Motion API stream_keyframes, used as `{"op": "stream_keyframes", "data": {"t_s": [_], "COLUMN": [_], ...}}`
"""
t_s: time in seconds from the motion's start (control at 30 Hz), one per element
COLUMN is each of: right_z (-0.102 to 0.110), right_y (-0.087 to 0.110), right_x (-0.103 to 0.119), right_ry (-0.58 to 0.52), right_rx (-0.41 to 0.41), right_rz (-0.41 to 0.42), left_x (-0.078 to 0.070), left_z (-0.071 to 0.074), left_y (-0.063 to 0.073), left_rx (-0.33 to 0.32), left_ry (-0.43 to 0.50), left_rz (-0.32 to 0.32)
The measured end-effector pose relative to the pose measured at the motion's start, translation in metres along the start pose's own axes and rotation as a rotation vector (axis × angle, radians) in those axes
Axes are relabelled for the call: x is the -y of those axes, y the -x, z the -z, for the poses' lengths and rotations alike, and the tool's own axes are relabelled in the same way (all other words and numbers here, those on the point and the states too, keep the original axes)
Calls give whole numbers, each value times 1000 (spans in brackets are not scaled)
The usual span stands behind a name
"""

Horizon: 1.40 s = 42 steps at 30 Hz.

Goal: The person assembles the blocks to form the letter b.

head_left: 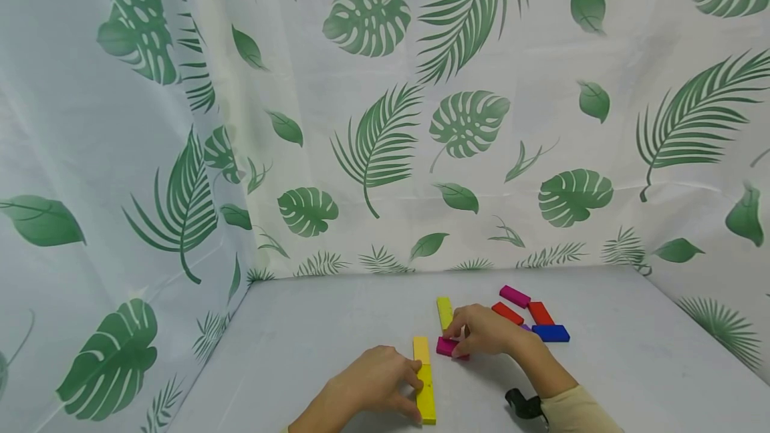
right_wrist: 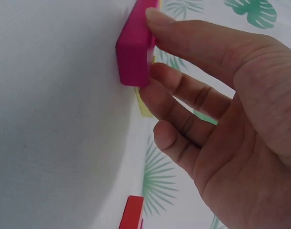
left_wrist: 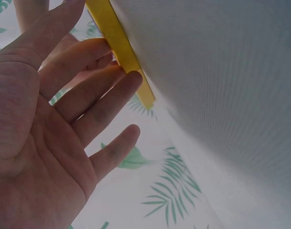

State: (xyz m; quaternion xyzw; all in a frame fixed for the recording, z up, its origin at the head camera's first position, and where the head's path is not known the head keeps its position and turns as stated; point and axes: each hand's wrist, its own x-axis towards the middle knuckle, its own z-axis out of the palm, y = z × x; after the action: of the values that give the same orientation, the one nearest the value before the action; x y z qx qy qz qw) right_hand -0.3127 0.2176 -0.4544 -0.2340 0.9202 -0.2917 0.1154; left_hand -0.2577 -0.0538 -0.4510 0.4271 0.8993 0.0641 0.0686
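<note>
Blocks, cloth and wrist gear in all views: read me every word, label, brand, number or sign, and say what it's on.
No readable text anywhere.
Pink block: no lettering on the faces shown.
Near yellow block: no lettering; a tiny dark speck is too small to make out.
Leaf-print cloth: leaf pictures only.
Black wrist piece: too small to read.

Leafy curtains point(head_left: 385, 72): they screen me in ahead and on both sides, booth-like.
White tabletop point(head_left: 313, 326): I work here; home or studio, I can't tell.
</note>
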Motion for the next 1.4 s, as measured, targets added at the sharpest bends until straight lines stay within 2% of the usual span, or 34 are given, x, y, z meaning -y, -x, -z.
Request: {"op": "stream_keyframes", "data": {"t_s": [0.27,0.4,0.6,0.8,1.1,1.4], "right_z": [-2,-1,1,1,0,-5], "right_y": [0,1,2,3,2,-3], "right_x": [6,7,7,6,7,8], "right_ry": [26,23,-25,-43,-29,19], "right_rx": [-22,-17,61,135,112,93], "right_rz": [-38,-30,23,0,-2,78], "left_x": [0,-1,-1,-1,-1,0], "left_z": [0,0,0,-1,-1,-1], "left_y": [-1,0,0,0,0,0], "left_rx": [9,5,3,3,-5,-7], "left_ry": [16,14,6,8,-4,1], "left_rz": [21,17,13,21,11,-5]}}
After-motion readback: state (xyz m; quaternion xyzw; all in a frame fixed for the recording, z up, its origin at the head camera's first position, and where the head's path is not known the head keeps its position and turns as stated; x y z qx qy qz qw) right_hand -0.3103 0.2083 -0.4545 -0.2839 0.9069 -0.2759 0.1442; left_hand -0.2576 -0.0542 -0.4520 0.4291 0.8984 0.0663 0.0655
